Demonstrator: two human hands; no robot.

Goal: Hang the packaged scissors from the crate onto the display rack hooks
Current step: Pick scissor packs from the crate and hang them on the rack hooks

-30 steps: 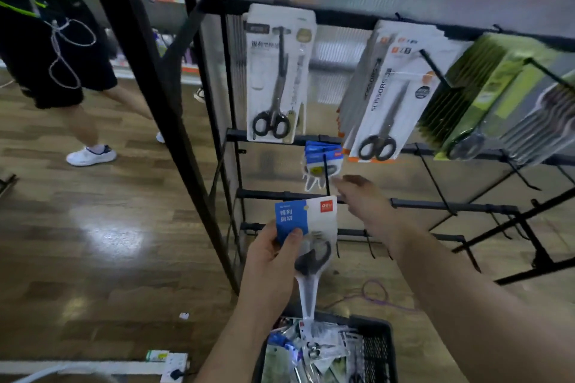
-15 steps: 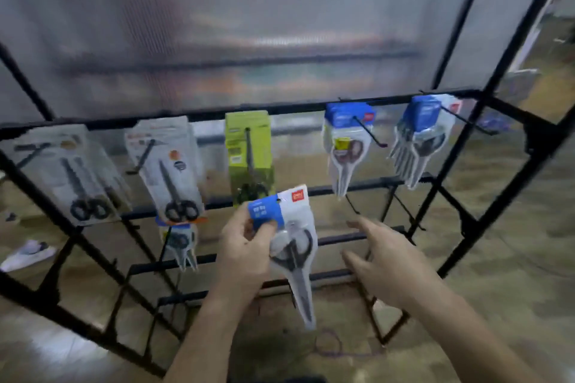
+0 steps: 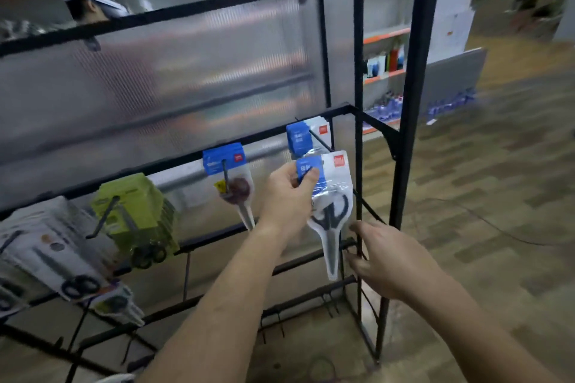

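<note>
Wood-plank floor (image 3: 497, 196) lay behind a black metal-tube display rack (image 3: 407, 102).
Left hand (image 3: 287, 193) pinched the glossy blue-carded plastic scissors pack (image 3: 331, 211) at centre frame; right hand (image 3: 389, 258) curled by a thin rod (image 3: 370, 211), grip unclear.

Hidden and blurry bits
The thumb of the left hand (image 3: 286, 196) covers part of the blue label on the scissors pack (image 3: 334, 193), and its words are too small to read. That pack hides most of the blue pack (image 3: 298, 137) behind it. White packs (image 3: 46, 252) at the left edge are cut off. Shapes behind the frosted panel (image 3: 155, 87) are blurry.
</note>
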